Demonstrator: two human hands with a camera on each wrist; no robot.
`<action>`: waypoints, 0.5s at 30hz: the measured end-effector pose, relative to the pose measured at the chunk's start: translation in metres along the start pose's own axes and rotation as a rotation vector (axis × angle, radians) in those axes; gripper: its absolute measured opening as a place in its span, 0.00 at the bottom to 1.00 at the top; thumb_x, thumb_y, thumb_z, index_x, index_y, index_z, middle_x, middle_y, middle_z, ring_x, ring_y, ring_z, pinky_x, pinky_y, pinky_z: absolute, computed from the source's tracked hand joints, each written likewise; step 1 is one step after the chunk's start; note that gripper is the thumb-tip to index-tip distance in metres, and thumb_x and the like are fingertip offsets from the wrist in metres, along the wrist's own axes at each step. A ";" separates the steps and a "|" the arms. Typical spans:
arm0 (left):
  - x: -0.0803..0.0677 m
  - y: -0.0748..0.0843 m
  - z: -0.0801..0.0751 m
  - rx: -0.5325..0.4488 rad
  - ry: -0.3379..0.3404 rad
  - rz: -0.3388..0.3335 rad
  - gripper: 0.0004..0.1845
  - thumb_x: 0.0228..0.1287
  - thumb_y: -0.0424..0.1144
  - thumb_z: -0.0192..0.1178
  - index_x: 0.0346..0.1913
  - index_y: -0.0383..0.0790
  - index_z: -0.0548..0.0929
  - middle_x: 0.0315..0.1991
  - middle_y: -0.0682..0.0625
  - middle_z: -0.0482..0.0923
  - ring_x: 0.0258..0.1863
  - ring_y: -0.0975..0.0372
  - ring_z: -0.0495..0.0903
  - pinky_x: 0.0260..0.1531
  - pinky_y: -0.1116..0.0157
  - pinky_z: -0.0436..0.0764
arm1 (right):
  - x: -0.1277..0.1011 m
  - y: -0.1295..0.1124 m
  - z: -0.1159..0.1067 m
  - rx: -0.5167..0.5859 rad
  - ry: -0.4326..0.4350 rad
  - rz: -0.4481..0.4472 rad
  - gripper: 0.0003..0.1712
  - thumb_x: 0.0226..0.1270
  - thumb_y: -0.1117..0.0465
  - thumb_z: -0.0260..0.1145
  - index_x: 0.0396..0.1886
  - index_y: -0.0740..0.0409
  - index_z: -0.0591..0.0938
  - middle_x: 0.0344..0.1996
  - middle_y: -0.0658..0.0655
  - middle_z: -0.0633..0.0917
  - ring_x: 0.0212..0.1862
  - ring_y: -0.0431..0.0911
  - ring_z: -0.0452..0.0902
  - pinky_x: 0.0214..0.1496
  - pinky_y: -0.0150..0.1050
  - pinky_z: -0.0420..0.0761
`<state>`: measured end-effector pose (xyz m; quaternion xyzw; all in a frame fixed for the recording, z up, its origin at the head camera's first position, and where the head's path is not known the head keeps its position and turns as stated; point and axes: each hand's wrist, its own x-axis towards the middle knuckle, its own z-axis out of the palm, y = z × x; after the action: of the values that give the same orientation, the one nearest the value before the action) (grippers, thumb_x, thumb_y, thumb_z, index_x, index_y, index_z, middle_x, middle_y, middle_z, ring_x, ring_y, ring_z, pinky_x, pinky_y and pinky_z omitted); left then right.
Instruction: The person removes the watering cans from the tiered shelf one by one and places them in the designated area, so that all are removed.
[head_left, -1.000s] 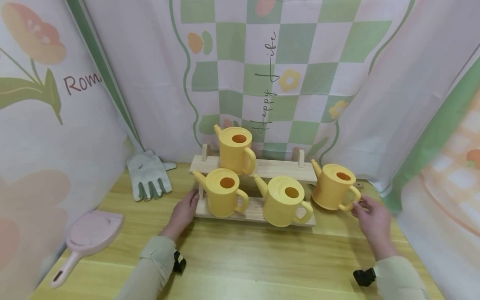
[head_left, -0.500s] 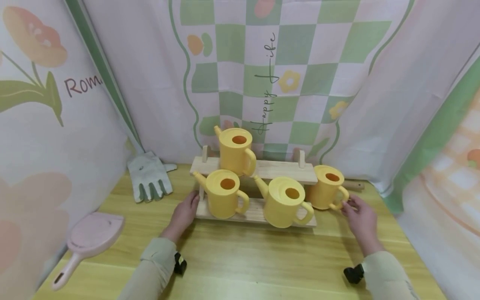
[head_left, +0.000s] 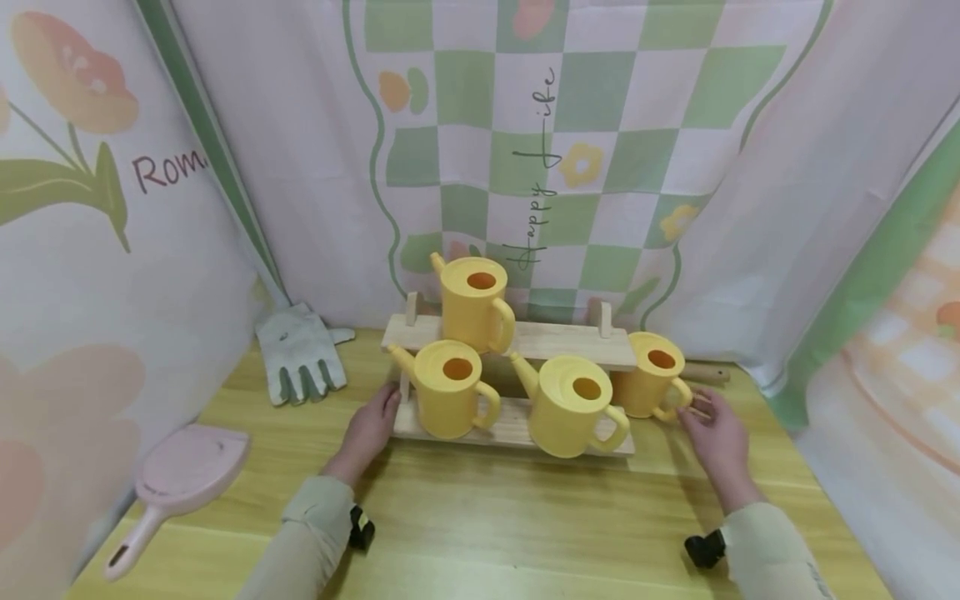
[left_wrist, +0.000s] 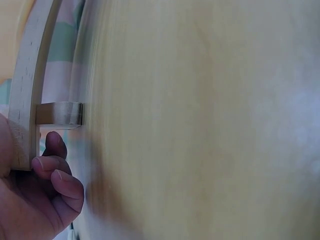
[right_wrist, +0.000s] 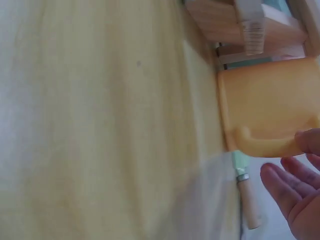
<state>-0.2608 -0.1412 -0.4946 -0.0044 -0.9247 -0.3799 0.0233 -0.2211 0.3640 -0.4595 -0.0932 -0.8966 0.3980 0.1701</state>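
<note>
Found one watering can (head_left: 469, 318) on the upper shelf (head_left: 566, 340) of the rack (head_left: 605, 320), left of centre; a left can (head_left: 446, 407) and a right can (head_left: 564, 423) on the lower shelf (head_left: 510, 415). Located an outer can (head_left: 648, 385) at the right end, partly behind, touched by the right hand (head_left: 717, 443). Noted left hand (head_left: 367, 435) at the left end, glove (head_left: 300, 350) farther left, dustpan (head_left: 183, 471) before it.

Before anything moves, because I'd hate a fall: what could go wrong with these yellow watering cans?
The rightmost can stands close beside the shelf; a nudge from the right grip might jolt both. The left grip holds the shelf's left end, so a tug could topple the upper can. The lower right can appears near the shelf's front edge and might slip.
</note>
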 end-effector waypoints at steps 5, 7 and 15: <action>0.000 0.001 0.000 0.006 0.007 0.006 0.24 0.67 0.56 0.34 0.60 0.52 0.66 0.56 0.44 0.70 0.53 0.46 0.69 0.51 0.46 0.67 | 0.001 -0.015 -0.011 0.038 0.030 -0.046 0.35 0.61 0.58 0.59 0.66 0.52 0.55 0.53 0.67 0.72 0.50 0.60 0.71 0.41 0.31 0.78; 0.000 0.002 -0.001 0.005 0.008 0.008 0.24 0.67 0.57 0.34 0.59 0.53 0.66 0.55 0.44 0.71 0.52 0.46 0.70 0.51 0.46 0.67 | 0.001 -0.024 -0.015 0.039 0.049 -0.065 0.35 0.61 0.56 0.58 0.66 0.52 0.56 0.54 0.67 0.72 0.51 0.59 0.70 0.47 0.38 0.76; 0.002 -0.002 0.002 0.008 0.019 0.011 0.27 0.65 0.59 0.32 0.59 0.51 0.66 0.55 0.44 0.71 0.52 0.46 0.70 0.49 0.46 0.68 | -0.002 -0.064 -0.023 0.057 0.087 -0.083 0.32 0.60 0.52 0.59 0.63 0.50 0.63 0.54 0.61 0.73 0.53 0.53 0.70 0.54 0.40 0.71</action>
<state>-0.2630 -0.1415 -0.4970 -0.0057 -0.9260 -0.3759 0.0340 -0.2129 0.3365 -0.3984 -0.0684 -0.8796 0.4117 0.2281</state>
